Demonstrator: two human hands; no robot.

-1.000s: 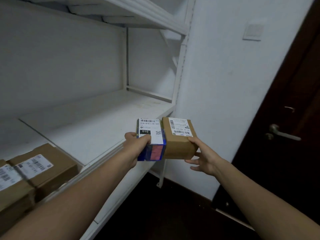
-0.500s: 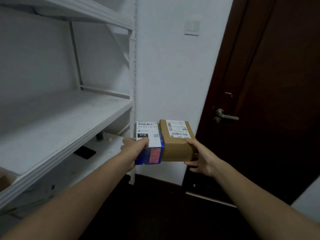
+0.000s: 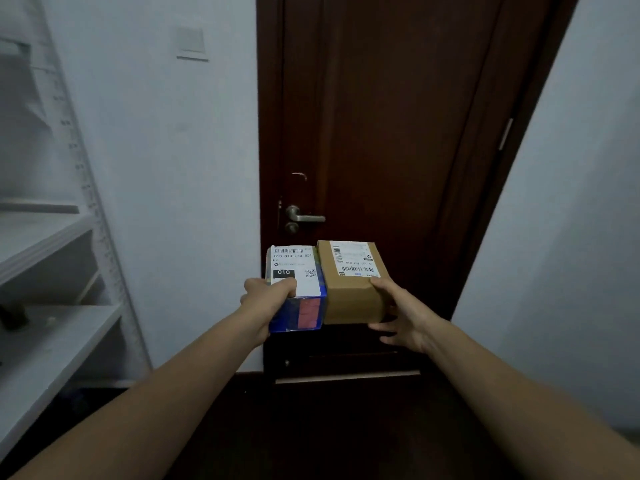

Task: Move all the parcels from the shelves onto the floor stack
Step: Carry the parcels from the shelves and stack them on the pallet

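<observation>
I hold two small parcels side by side at chest height in front of a dark door. My left hand grips the blue parcel, thumb on its white label marked 010. My right hand grips the brown cardboard parcel, thumb on its top edge and fingers underneath. The two parcels touch each other. No floor stack is in view.
A dark wooden door with a metal handle stands straight ahead. White shelves run along the left edge. White walls flank the door, with a light switch on the left one. The floor below is dark.
The view has swung right, away from the shelves and toward the door. Both parcels stay in my hands, held the same way.
</observation>
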